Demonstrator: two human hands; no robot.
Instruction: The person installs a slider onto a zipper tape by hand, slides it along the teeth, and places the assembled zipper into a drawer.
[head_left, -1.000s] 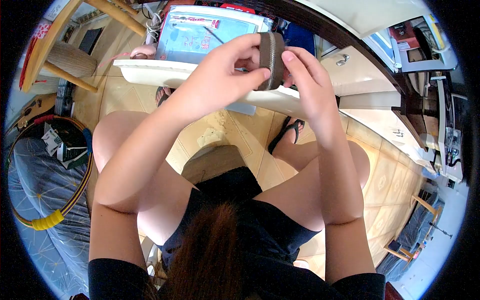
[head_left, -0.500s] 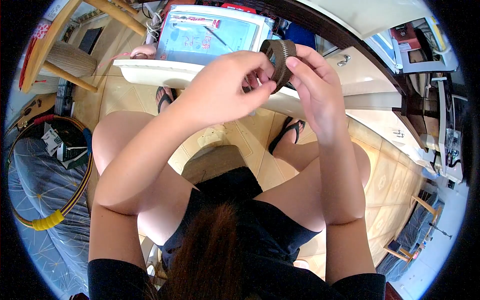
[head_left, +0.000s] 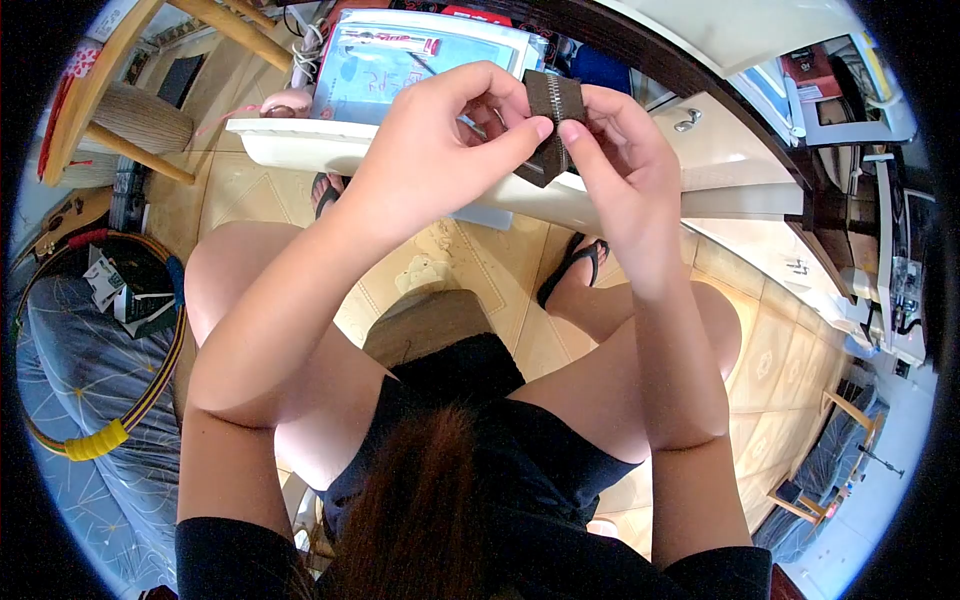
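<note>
A dark brown band with a metal zipper (head_left: 554, 100) is held up between both hands, above the edge of an open white drawer (head_left: 300, 146). My left hand (head_left: 455, 135) grips its left side, thumb tip against the zipper teeth. On the right side, my right hand (head_left: 620, 150) pinches it, its thumb pressed close to the left thumb. The curled fingers behind the band are partly hidden. Inside the drawer, behind the hands, lies a blue booklet in a clear sleeve (head_left: 370, 80) with a pen on it.
A pink object (head_left: 287, 103) sits at the drawer's left corner. Wooden stool legs (head_left: 140, 154) stand at the upper left. A hoop with yellow tape (head_left: 96, 441) leans on blue patterned fabric (head_left: 60, 330). At the right are white cabinet doors (head_left: 735, 145).
The brown band has turned from an open loop to a flatter, folded shape. Both thumbs have come together at its zipper, and my left hand has moved up slightly.
</note>
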